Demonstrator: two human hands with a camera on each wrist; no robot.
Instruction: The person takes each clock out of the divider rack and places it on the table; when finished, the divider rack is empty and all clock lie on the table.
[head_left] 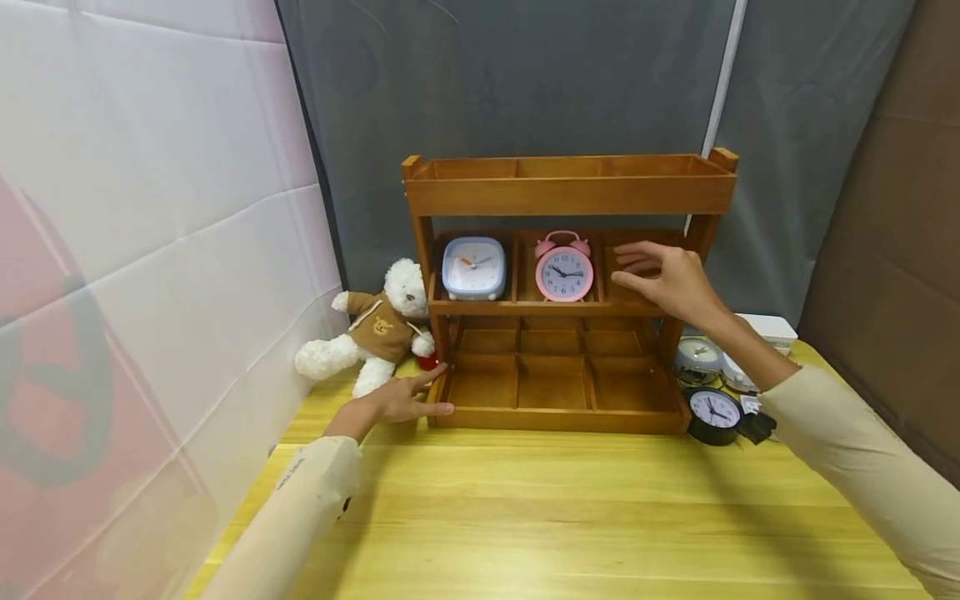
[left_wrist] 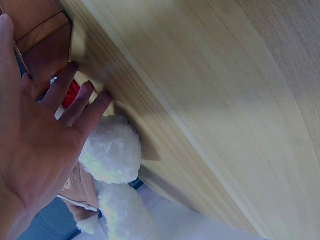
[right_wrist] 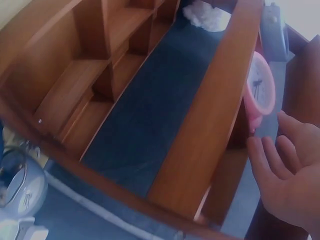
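A wooden three-tier shelf [head_left: 570, 197] stands on the table, divided into compartments. On its middle tier sit a blue-and-white square clock [head_left: 474, 268] at the left and a pink twin-bell alarm clock [head_left: 565, 274] in the centre. My right hand [head_left: 667, 279] hovers at that tier's right compartment, fingers loosely bent and nothing between them. The right wrist view shows the fingertips close to the pink clock, apart from it. With fingers spread, my left hand [head_left: 397, 398] lies at the shelf's lower left corner; the thumb and a finger appear to touch its side.
Left of the shelf leans a white teddy bear [head_left: 382, 325] in a brown hoodie, a small red object [head_left: 427, 362] beside it. To the right are a black round clock [head_left: 714, 415], a grey clock [head_left: 698, 357] and a white box [head_left: 768, 329]. Fabric walls surround the wooden table [head_left: 570, 517].
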